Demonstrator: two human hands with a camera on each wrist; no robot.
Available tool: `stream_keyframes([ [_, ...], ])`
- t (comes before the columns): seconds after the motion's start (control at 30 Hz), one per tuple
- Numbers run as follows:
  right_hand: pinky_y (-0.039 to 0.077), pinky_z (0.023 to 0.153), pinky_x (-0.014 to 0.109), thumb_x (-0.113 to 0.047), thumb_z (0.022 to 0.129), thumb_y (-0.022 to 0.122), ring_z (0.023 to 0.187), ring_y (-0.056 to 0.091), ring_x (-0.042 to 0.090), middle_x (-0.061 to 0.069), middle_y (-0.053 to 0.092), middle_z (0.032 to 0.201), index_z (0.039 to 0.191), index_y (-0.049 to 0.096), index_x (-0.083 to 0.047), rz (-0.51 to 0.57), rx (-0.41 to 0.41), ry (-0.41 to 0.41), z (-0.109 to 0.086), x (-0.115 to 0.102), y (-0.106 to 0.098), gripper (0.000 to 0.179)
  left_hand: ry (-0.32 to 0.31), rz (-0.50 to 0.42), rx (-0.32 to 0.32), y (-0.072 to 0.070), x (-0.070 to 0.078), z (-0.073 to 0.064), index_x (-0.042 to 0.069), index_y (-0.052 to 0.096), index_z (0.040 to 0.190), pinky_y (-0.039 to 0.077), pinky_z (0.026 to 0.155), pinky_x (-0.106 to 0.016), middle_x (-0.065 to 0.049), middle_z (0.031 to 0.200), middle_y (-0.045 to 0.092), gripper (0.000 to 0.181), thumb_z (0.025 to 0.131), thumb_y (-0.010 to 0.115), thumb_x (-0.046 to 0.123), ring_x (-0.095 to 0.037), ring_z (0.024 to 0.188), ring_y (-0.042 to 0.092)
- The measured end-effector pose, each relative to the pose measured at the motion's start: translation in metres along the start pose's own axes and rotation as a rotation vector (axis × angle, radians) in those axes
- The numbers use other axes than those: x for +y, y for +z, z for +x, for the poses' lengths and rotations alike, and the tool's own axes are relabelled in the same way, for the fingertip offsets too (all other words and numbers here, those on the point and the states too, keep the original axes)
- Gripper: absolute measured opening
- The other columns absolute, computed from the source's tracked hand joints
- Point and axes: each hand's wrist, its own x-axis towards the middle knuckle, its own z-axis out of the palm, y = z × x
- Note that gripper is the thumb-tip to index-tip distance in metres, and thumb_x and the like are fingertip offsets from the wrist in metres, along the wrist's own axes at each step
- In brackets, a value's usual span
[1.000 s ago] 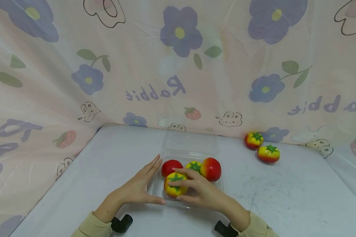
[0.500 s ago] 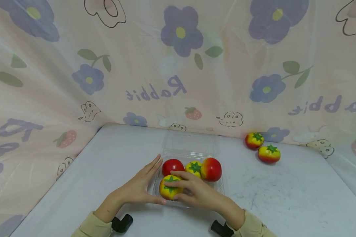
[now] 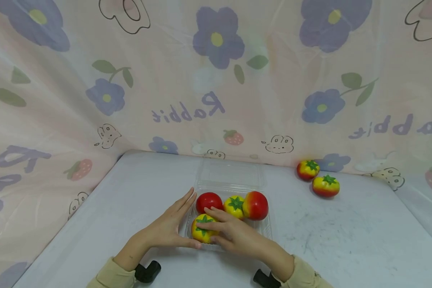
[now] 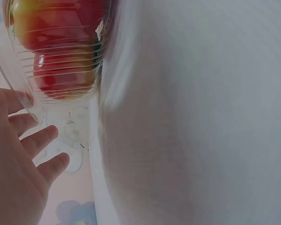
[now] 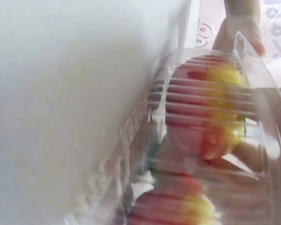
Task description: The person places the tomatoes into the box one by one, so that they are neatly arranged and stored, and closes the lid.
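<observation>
An open clear plastic clamshell box (image 3: 266, 229) holds several red-and-yellow toy tomatoes with green star-shaped tops. My right hand (image 3: 243, 236) holds one toy tomato (image 3: 199, 235) at the box's front left corner, fingers over its top and thumb at its near side. Behind it lie a red one (image 3: 209, 202), a yellow one (image 3: 233, 205) and a larger red-and-yellow one (image 3: 257, 206). Spread along the box's left side is my left hand (image 3: 165, 228); in the left wrist view its fingers (image 4: 44, 140) are straight beside the clear wall. The right wrist view is blurred.
The box's lid (image 3: 232, 174) lies folded back toward the wall. Two more toy tomatoes, one farther (image 3: 307, 171) and one nearer (image 3: 325, 187), sit on the white table (image 3: 345, 228) at the back right. A printed curtain (image 3: 187, 88) hangs behind.
My right hand has shifted left and slightly toward me, bringing the toy tomato into the box's front left corner. The left hand has stayed in place.
</observation>
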Motion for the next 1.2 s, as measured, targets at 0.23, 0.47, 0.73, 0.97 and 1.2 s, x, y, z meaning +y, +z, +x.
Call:
stream_keyframes([
  [0.23,0.049,0.099,0.032,-0.017,0.094,0.060,0.141,0.036,0.022,0.004,0.035,0.154,0.140,0.049,-0.033,-0.054,-0.046,0.018,0.000,-0.001,0.000,0.050,-0.001,-0.009,0.001,0.001,-0.001,0.000,0.015,0.017,0.155,0.033,0.104,-0.066,-0.004,0.163,0.006,0.115,0.068,0.073,0.066,-0.036,0.146,0.019],
  [0.47,0.047,0.101,0.038,-0.017,0.094,0.060,0.141,0.035,0.024,0.006,0.036,0.154,0.141,0.050,-0.030,-0.049,-0.032,-0.010,-0.002,0.000,0.000,0.049,0.014,-0.011,0.011,0.002,-0.003,0.000,0.013,0.018,0.154,0.034,0.102,-0.067,-0.006,0.163,0.007,0.115,0.068,0.073,0.065,-0.038,0.145,0.020],
  [0.73,0.044,0.104,0.043,-0.020,0.091,0.065,0.140,0.037,0.023,0.005,0.038,0.153,0.137,0.054,-0.028,0.033,0.026,0.007,-0.011,-0.001,-0.008,0.048,0.013,-0.001,0.015,0.002,-0.002,0.000,0.012,0.019,0.154,0.035,0.101,-0.067,-0.007,0.162,0.009,0.115,0.068,0.073,0.066,-0.038,0.145,0.021],
  [0.97,0.046,0.101,0.046,-0.018,0.090,0.066,0.136,0.042,0.027,0.007,0.040,0.152,0.135,0.057,-0.024,0.052,0.095,0.012,-0.020,-0.001,-0.014,0.046,-0.017,-0.007,0.003,0.002,-0.001,0.000,0.014,0.019,0.154,0.035,0.101,-0.068,-0.006,0.163,0.008,0.115,0.067,0.072,0.067,-0.037,0.145,0.020],
  [1.2,0.048,0.099,0.046,-0.018,0.091,0.066,0.135,0.043,0.026,0.007,0.042,0.150,0.135,0.057,-0.026,0.060,0.134,0.023,-0.027,0.000,-0.018,0.046,-0.024,-0.011,-0.006,0.002,0.000,0.001,0.014,0.019,0.154,0.035,0.102,-0.067,-0.006,0.163,0.008,0.115,0.067,0.072,0.067,-0.037,0.145,0.020],
])
